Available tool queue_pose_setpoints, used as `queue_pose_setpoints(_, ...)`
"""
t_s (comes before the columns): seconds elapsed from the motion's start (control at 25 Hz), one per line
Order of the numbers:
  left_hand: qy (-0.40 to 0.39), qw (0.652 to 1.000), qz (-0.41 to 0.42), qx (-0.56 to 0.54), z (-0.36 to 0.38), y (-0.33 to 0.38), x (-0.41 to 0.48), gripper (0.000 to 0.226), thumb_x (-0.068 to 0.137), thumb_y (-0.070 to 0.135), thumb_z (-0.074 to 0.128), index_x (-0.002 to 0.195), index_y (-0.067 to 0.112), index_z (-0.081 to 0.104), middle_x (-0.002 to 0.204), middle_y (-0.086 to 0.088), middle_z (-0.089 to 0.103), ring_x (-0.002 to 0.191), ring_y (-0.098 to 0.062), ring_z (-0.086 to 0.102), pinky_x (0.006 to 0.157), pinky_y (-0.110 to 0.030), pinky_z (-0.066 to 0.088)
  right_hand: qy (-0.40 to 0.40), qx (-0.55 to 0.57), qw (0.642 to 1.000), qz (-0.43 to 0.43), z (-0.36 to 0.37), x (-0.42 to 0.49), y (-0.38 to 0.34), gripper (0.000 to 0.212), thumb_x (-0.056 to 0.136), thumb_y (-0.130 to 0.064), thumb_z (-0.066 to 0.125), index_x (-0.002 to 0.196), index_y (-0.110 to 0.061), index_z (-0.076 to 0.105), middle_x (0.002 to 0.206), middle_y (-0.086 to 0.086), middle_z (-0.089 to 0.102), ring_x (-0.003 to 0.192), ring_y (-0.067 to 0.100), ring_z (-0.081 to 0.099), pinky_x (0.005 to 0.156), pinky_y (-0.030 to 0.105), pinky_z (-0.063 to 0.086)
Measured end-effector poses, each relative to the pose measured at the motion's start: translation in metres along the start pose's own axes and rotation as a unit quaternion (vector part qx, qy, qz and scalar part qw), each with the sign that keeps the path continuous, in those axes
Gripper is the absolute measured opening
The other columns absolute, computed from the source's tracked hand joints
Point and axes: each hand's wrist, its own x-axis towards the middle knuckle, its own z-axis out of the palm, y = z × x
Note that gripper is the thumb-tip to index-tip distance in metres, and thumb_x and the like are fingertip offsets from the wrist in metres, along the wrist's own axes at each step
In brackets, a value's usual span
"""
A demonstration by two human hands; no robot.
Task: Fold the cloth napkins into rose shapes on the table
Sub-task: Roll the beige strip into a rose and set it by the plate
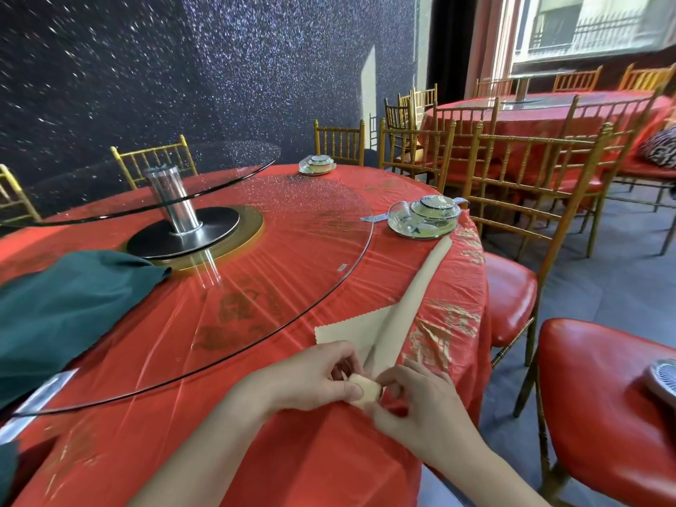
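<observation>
A beige cloth napkin (pixel 413 287) lies on the red table (pixel 256 451) as a long rolled strip running from near the front edge toward the far right. A pointed flap with a zigzag edge sticks out to its left. The strip's near end is wound into a small tight coil (pixel 365 391). My left hand (pixel 318 375) pinches that coil from the left. My right hand (pixel 417 404) holds it from the right, fingers curled around it. A dark green napkin (pixel 62 305) lies unfolded at the left, partly on the glass.
A glass lazy Susan (pixel 292 228) on a metal post fills the table's middle. Wrapped dish sets (pixel 424 217) (pixel 316 165) stand at the far right edge. Gold chairs with red seats (pixel 512 287) (pixel 603 415) crowd the right side. A second red table (pixel 548 115) stands behind.
</observation>
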Motion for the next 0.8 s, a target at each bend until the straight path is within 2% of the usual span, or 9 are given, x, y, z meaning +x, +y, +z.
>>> queue_pose_setpoints(0.12, 0.008, 0.999, -0.011, 0.029, 0.000, 0.005, 0.004, 0.011, 0.091, 0.027, 0.059, 0.101, 0.022, 0.059, 0.095, 0.011, 0.053, 0.084, -0.005, 0.052, 0.078, -0.017, 0.043, 0.000, 0.016, 1.000, 0.011, -0.002, 0.003, 0.004, 0.045, 0.062, -0.066, 0.047, 0.082, -0.032, 0.067, 0.066, -0.017, 0.048, 0.064, -0.002, 0.050, 0.071, 0.023, 0.035)
queue_pose_setpoints(0.24, 0.066, 0.995, 0.004, 0.072, 0.010, 0.006, 0.005, 0.018, 0.095, 0.033, 0.053, 0.110, 0.025, 0.058, 0.109, 0.009, 0.049, 0.100, -0.004, 0.050, 0.092, -0.022, 0.040, 0.001, 0.014, 1.000, 0.024, -0.004, 0.009, 0.008, 0.054, 0.064, -0.072, 0.040, 0.080, -0.029, 0.069, 0.069, -0.015, 0.051, 0.065, 0.000, 0.051, 0.070, 0.024, 0.036)
queue_pose_setpoints(0.32, 0.120, 0.989, 0.049, 0.069, 0.017, 0.008, 0.001, 0.021, 0.092, 0.031, 0.058, 0.112, 0.027, 0.057, 0.112, 0.012, 0.051, 0.103, 0.000, 0.048, 0.093, -0.018, 0.037, -0.011, 0.016, 0.999, 0.031, -0.007, 0.014, 0.010, 0.056, 0.064, -0.074, 0.036, 0.076, -0.029, 0.067, 0.070, -0.013, 0.052, 0.066, 0.002, 0.051, 0.070, 0.024, 0.034)
queue_pose_setpoints(0.4, 0.139, 0.987, 0.067, 0.054, 0.021, 0.010, -0.003, 0.023, 0.085, 0.026, 0.065, 0.107, 0.028, 0.058, 0.110, 0.016, 0.052, 0.102, 0.003, 0.048, 0.089, -0.012, 0.035, -0.025, 0.013, 0.999, 0.028, -0.009, 0.018, 0.012, 0.046, 0.064, -0.071, 0.033, 0.071, -0.035, 0.061, 0.070, -0.014, 0.050, 0.067, 0.002, 0.050, 0.072, 0.026, 0.035)
queue_pose_setpoints(0.48, 0.134, 0.988, 0.058, 0.045, 0.021, 0.010, -0.002, 0.024, 0.082, 0.021, 0.068, 0.102, 0.031, 0.058, 0.108, 0.017, 0.052, 0.101, 0.003, 0.049, 0.086, -0.008, 0.034, -0.035, 0.011, 0.999, 0.016, -0.009, 0.018, 0.012, 0.037, 0.066, -0.069, 0.034, 0.080, -0.043, 0.056, 0.073, -0.016, 0.050, 0.069, -0.001, 0.050, 0.075, 0.028, 0.038)
queue_pose_setpoints(0.6, 0.109, 0.993, 0.032, 0.009, 0.018, 0.009, 0.009, 0.024, 0.084, 0.018, 0.067, 0.098, 0.035, 0.057, 0.106, 0.019, 0.050, 0.100, 0.001, 0.048, 0.087, -0.011, 0.034, -0.013, 0.024, 1.000, -0.014, -0.010, 0.010, 0.014, 0.032, 0.070, -0.062, 0.048, 0.098, -0.047, 0.049, 0.077, -0.019, 0.050, 0.072, -0.005, 0.050, 0.076, 0.025, 0.038)
queue_pose_setpoints(0.68, 0.094, 0.995, 0.018, 0.003, 0.015, 0.010, 0.018, 0.021, 0.087, 0.018, 0.064, 0.105, 0.029, 0.061, 0.109, 0.017, 0.048, 0.105, 0.001, 0.047, 0.091, -0.012, 0.032, -0.007, -0.003, 0.999, -0.034, -0.011, 0.005, 0.017, 0.034, 0.071, -0.059, 0.052, 0.102, -0.046, 0.048, 0.080, -0.020, 0.047, 0.073, -0.004, 0.048, 0.080, 0.022, 0.034)
queue_pose_setpoints(0.8, 0.087, 0.996, 0.015, 0.030, 0.014, 0.012, 0.031, 0.024, 0.092, 0.021, 0.059, 0.116, 0.021, 0.062, 0.112, 0.009, 0.047, 0.112, -0.006, 0.047, 0.095, -0.014, 0.031, -0.007, -0.045, 0.999, -0.029, -0.009, 0.007, 0.021, 0.041, 0.069, -0.061, 0.049, 0.107, -0.047, 0.045, 0.085, -0.022, 0.043, 0.079, -0.003, 0.047, 0.084, 0.025, 0.031)
